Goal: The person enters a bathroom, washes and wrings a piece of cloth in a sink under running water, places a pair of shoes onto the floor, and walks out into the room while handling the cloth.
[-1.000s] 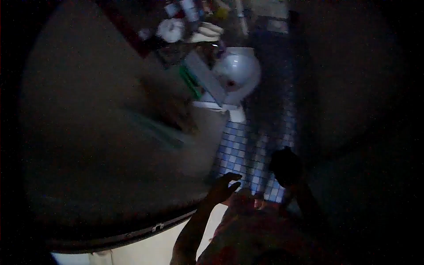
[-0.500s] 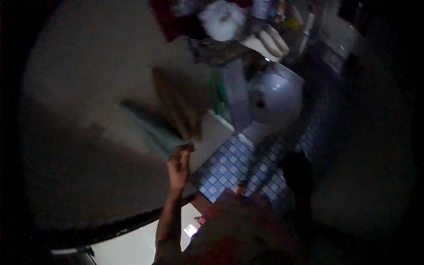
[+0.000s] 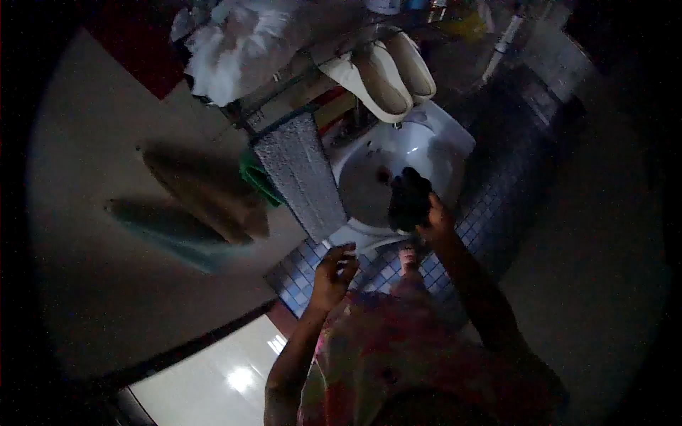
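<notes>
My right hand grips a black, lumpy item that looks like cloth; its exact kind is too dark to tell. It is held over the white washbasin, near the front rim. My left hand hovers just left of the basin's front, its fingers loosely bent and apart, with nothing visible in them. Closest to it is the lower end of a grey towel hanging beside the basin.
Cream slippers rest on a rack above the basin. White plastic bags are at the upper left. On the wall hang a teal towel, a brown towel and a green cloth. Blue tiles cover the floor.
My left hand has left the teal towel on the wall and moved right. My right hand now shows clearly over the basin with the black item. The view has shifted.
</notes>
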`<state>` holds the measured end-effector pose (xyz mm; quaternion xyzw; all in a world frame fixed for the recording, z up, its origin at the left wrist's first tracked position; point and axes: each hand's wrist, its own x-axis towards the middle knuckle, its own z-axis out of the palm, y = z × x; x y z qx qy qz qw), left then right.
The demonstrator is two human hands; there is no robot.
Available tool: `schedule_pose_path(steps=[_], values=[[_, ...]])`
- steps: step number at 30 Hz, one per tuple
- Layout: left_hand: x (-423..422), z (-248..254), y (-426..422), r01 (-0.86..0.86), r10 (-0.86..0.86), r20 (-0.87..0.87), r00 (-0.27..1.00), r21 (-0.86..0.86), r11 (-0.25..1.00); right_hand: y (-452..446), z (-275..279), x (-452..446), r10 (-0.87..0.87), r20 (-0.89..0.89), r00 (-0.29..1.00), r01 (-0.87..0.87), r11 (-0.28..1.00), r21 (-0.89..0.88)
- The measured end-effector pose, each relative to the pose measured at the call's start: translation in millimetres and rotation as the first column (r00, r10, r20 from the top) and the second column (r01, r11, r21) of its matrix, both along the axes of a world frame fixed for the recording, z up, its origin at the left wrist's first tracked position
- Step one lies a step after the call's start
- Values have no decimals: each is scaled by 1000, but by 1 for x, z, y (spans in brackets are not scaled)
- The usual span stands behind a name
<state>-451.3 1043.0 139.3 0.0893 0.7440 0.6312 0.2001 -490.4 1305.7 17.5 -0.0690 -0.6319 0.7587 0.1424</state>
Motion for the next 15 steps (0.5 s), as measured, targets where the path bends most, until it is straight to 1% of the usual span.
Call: schedule_pose_path(steps=[1,2,3,4,5,6,7,8,9,10,11,12,13,14,15], values=[[-6,-7,27,-48,48,11,999,8,999,9,-11,-17,20,-78,997,0,970,243],[-14,-17,54,-81,81,-82,993,5,997,14,12,-30,73,-75,994,-53,967,248],[-23,-26,78,-114,112,-171,979,-7,993,15,35,-40,173,100,980,-143,957,-253],[-29,-33,101,-162,158,-161,974,-14,987,14,58,-46,336,231,913,-88,715,-693],[-38,-43,121,-196,176,-291,940,-41,980,15,68,-55,376,236,896,-112,706,-699],[-51,-57,138,-226,179,-419,890,-66,972,18,77,-64,356,399,845,-39,785,-619],[-67,-85,153,-245,198,-415,888,-64,967,24,79,-70,298,549,781,29,861,-508],[-83,-119,170,-255,295,-175,939,222,941,32,76,-77,321,560,763,4,865,-501],[-91,-136,181,-312,312,83,946,484,818,40,69,-82,370,562,740,-69,872,-484],[-94,-133,188,-344,341,98,935,484,805,45,61,-85,415,563,714,-138,873,-468],[-100,-125,193,-420,409,133,903,473,774,50,49,-88,432,569,700,-160,871,-465],[-105,-116,196,-489,472,162,867,461,741,56,36,-93,451,519,726,-263,880,-396],[-106,-108,196,-502,487,163,858,462,731,62,28,-96,471,466,749,-355,879,-318],[-103,-100,191,-531,470,251,846,477,701,65,38,-97,470,476,744,-357,881,-311],[-100,-98,190,-561,451,334,827,483,672,75,48,-103,528,499,687,-490,844,-218]])
